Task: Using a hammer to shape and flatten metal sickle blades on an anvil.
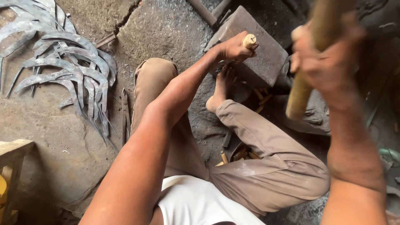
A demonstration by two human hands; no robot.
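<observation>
Your left hand (233, 48) grips a wooden handle (249, 41) on the anvil block (258, 50); right hand (329, 58) clenches a raised mallet (310, 62). Handle not yet driven; finished sickle blades (71, 75) lie far left.

One view only, from a camera on the person's head, looking steeply down over their own body. The white shirt (196, 204) fills the bottom centre of the frame, so the lens sits right above the chest. The bent legs (258, 166) run up the middle toward the anvil block (254, 46) at upper centre. The left arm crosses from lower left to the left hand (235, 46) at upper centre; the right hand (327, 62), at upper right, is very near the lens and blurred. The ground takes the left half, with a pile of curved blades (66, 71) at upper left, farther off. No second view shares the scene
</observation>
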